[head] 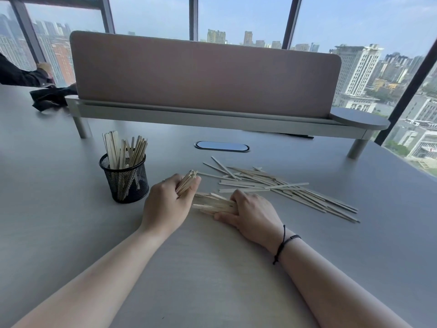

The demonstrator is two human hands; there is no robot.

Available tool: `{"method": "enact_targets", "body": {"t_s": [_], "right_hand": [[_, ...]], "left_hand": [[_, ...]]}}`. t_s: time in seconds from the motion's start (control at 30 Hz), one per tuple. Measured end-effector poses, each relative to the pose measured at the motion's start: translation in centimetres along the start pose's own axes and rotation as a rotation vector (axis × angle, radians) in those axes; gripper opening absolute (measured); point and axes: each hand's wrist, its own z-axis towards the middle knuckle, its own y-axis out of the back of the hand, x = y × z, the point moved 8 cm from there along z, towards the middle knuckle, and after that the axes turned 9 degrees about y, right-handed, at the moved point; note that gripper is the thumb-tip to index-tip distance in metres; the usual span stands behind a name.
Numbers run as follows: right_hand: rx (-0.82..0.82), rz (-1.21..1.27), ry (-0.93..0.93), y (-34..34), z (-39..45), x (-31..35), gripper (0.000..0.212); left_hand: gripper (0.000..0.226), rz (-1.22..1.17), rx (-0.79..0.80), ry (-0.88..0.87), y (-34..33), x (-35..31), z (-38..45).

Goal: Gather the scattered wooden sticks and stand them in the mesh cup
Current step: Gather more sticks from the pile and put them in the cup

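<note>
A black mesh cup [128, 183] stands on the grey table, left of centre, with several wooden sticks upright in it. My left hand [165, 207] is just right of the cup, closed around a bundle of sticks [188, 179] whose ends poke out towards the far side. My right hand [250, 213] rests on the table beside it, fingers gripping another bunch of sticks [212, 203] that lies flat and points left. More scattered sticks [279, 185] lie in a loose heap beyond and to the right of my right hand.
A pink desk divider [203, 72] on a raised grey shelf crosses the back of the table. An oval cable port [221, 146] sits in the tabletop behind the sticks. Another person's dark sleeve [21, 75] and a black cloth [50, 97] are at far left.
</note>
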Motion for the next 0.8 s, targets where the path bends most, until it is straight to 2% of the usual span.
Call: {"method": "enact_targets", "body": {"t_s": [0.23, 0.5, 0.8], "right_hand": [[0.048, -0.090, 0.015, -0.2, -0.1, 0.3, 0.061], [-0.003, -0.089, 0.101, 0.4, -0.5, 1.3, 0.054], [-0.011, -0.134, 0.055, 0.4, -0.7, 1.1, 0.060]], "left_hand": [[0.064, -0.089, 0.036, 0.032, -0.3, 0.8, 0.3], [0.065, -0.152, 0.050, 0.036, -0.2, 0.5, 0.2], [0.067, -0.171, 0.048, 0.056, -0.1, 0.9, 0.4]]}}
